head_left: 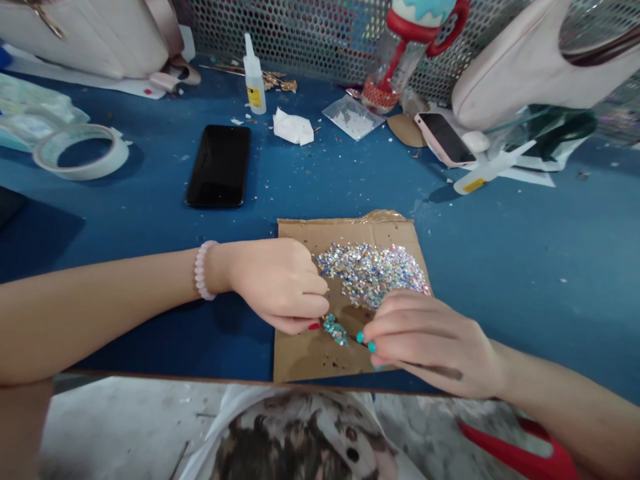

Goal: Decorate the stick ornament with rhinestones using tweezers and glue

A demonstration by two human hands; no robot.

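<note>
My left hand [280,283] is closed, pinching the end of a small teal piece studded with glittering stones [335,331]. Facing it from the right, my right hand [433,337] has its fingers pressed together. A thin dark tip seems to stick out from those fingers towards the piece, but what they hold is mostly hidden. Both hands are over a sheet of brown cardboard [300,358] near the table's front edge. Behind them on the cardboard, a spread of loose silvery and multicoloured rhinestones [367,267] reaches close to my right knuckles.
On the blue table [505,260] lie a black phone [219,167], a tape roll [83,160] and a pink-cased phone [445,139]. One glue bottle [255,83] stands upright; another [483,175] leans at right. A red-handled cup [395,57] and bags are at the back.
</note>
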